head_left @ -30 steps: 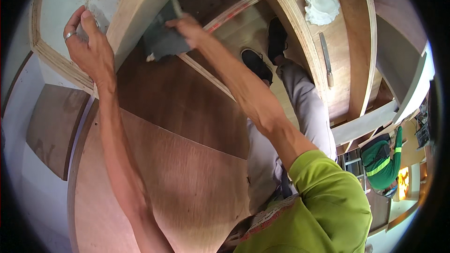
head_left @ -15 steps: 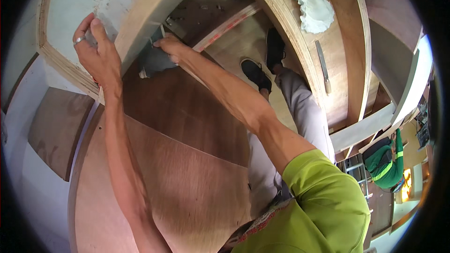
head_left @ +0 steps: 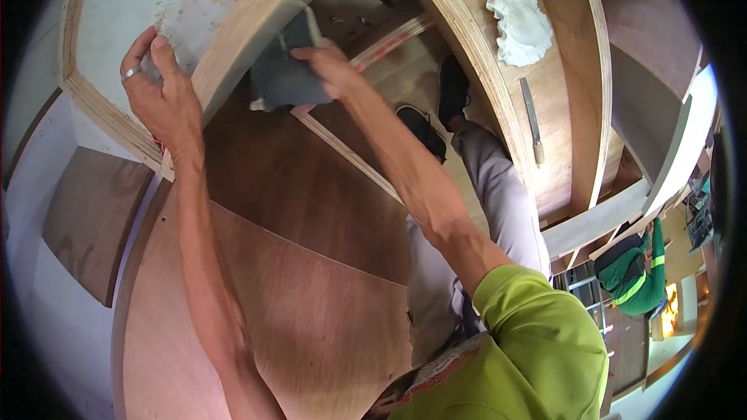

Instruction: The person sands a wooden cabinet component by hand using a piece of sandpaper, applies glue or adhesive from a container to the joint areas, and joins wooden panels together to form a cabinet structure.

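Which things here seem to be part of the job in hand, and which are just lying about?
Seemingly in the job:
- dark sheet, held in the right hand
- wooden frame, beside the sheet and the left hand

Apparently just lying about:
- crumpled white wad, on the shelf
- wood-handled tool, also there

A dark grey flat sheet [head_left: 284, 78], uneven at the edges, aslant just beside the pale wooden frame [head_left: 253, 23]

Lines bend near the black rim. White glare [head_left: 703, 105] shines between two and three o'clock, orange light [head_left: 669, 311] near four. The right hand [head_left: 331, 68] looks blurry near eleven.
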Demonstrator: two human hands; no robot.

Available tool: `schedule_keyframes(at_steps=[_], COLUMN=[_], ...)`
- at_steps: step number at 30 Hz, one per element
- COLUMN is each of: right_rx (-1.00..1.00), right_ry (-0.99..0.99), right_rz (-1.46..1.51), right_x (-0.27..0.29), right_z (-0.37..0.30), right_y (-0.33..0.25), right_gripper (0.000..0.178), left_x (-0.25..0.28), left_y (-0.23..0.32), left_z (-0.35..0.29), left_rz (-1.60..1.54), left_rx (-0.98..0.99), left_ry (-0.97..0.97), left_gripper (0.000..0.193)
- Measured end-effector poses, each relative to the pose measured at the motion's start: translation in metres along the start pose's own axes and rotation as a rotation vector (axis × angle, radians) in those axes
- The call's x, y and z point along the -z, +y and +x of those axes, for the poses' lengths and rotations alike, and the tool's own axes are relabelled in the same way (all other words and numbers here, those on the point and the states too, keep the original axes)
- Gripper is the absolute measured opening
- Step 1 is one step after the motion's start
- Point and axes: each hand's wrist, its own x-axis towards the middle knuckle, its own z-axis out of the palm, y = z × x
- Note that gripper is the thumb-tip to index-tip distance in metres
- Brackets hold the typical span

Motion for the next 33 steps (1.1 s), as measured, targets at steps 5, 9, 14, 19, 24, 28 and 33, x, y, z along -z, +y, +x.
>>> schedule_keyframes(at_steps=[5,9,14,19,24,28,33], right_rx=[0.093,0.138,0.203,0.217,0.149,0.186,0.217], right_ry=[0.109,-0.111,0.146,0.006,0.082,0.04,0.099], right_rz=[-0.293,0.174,-0.41,0.04,-0.126,0.09,-0.226], right_x=[-0.024,0.001,-0.003,0.014,-0.003,0.028,0.008], right_z=[0.008,-0.041,0.021,-0.044,-0.018,-0.013,-0.012], right_y=[0.005,-0.039,-0.003,-0.063,-0.052,-0.056,-0.06], right_gripper=[0.034,0.032,0.027,0.03,0.026,0.026,0.026], left_x=[-0.004,0.0,-0.005,-0.001,-0.002,-0.002,-0.005], left_y=[0.006,-0.008,0.014,0.002,0.008,0.008,0.009], left_z=[0.005,-0.001,0.007,0.001,0.006,0.004,0.007], left_rz=[0.023,0.044,0.025,0.057,0.026,0.043,-0.012], left_rx=[-0.054,0.0,-0.048,-0.01,-0.06,-0.042,-0.029], left_ry=[-0.021,-0.004,-0.041,-0.023,-0.045,-0.047,-0.052], left_gripper=[0.03,0.033,0.033,0.031,0.03,0.031,0.029])
